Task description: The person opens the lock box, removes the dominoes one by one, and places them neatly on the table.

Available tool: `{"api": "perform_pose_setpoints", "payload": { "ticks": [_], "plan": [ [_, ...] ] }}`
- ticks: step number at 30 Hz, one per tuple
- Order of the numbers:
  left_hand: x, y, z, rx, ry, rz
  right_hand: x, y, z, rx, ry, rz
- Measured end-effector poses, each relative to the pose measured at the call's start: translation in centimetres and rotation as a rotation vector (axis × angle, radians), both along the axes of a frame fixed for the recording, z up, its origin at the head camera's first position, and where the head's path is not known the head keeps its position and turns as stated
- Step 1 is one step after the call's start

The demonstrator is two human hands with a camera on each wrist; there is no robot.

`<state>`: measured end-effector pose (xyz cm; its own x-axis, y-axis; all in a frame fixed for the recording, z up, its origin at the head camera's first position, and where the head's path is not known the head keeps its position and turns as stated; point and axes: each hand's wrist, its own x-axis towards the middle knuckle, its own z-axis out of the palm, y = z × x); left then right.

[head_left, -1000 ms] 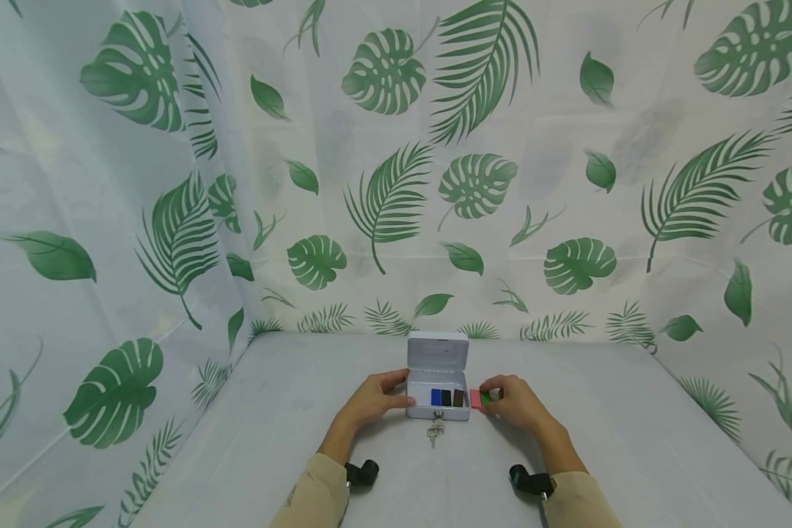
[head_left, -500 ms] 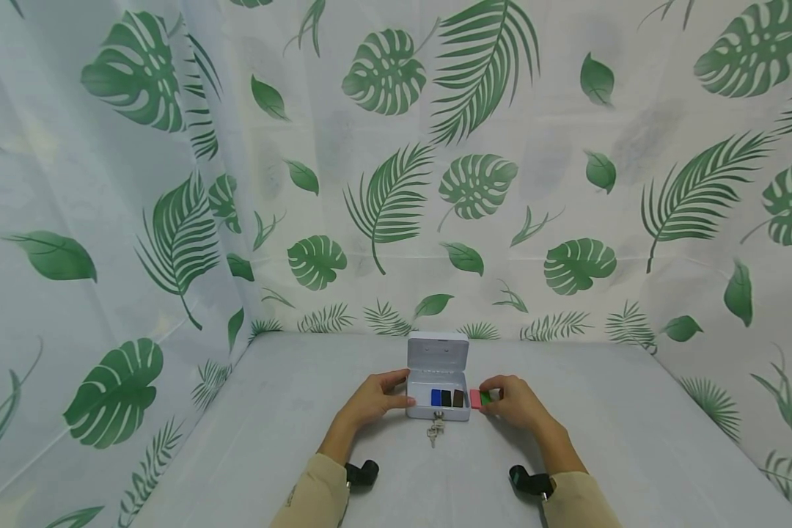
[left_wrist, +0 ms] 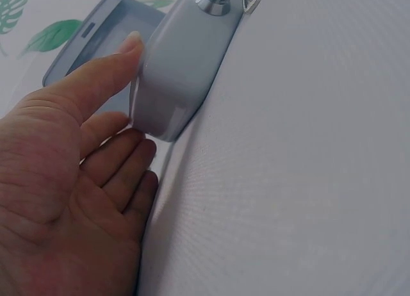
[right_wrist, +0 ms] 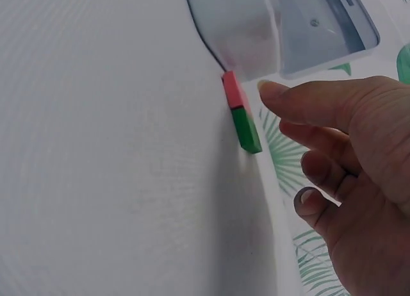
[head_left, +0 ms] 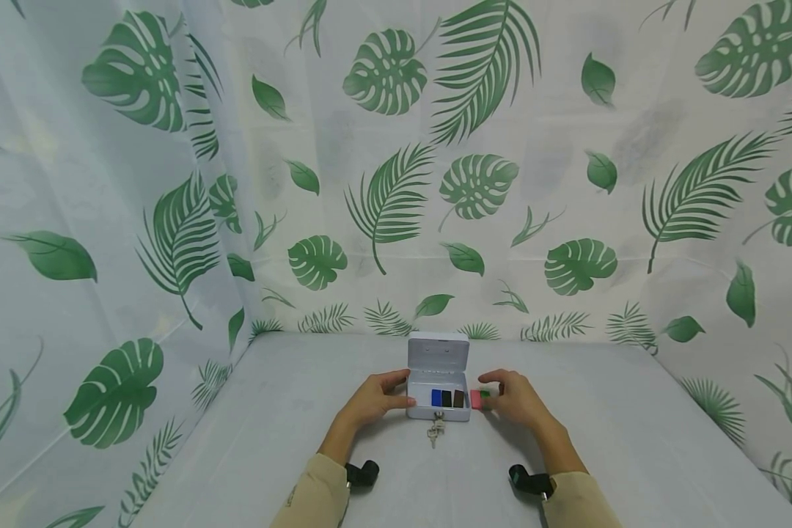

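Observation:
A small light-grey cash box [head_left: 458,414] stands on the table with its lid raised. Blue [head_left: 436,397], black [head_left: 446,398] and brown [head_left: 458,398] blocks lie inside it. My left hand [head_left: 369,397] holds the box's left side, thumb at the rim and fingers against the outer wall. Just right of the box, a pink block [right_wrist: 234,91] and a green block [right_wrist: 246,129] lie end to end on the table. My right hand [head_left: 516,398] hovers by these two with thumb and fingers apart, holding nothing; it partly hides the green block in the head view.
Keys [head_left: 433,434] hang from the lock on the box's front. A white cloth covers the table [head_left: 422,484]. Leaf-printed curtains [head_left: 396,183] rise behind the table and along its sides.
The right hand's thumb and fingers have spread and lifted off the green block. Pink and green blocks stay beside the box. The left hand has not moved.

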<state>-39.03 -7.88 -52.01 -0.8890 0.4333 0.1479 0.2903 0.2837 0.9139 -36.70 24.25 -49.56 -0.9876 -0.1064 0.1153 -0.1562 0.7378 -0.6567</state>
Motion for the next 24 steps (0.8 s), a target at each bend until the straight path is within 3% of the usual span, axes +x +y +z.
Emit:
{"api": "perform_pose_setpoints", "payload": {
  "ticks": [8, 24],
  "plan": [
    [0.0, 0.0, 0.0, 0.001, -0.002, 0.000, 0.0, -0.6, 0.9, -0.005, 0.074, 0.024],
    [-0.1, 0.0, 0.0, 0.000, -0.003, 0.007, 0.2, -1.4, 1.4, -0.006, 0.117, 0.074]
  ]
}}
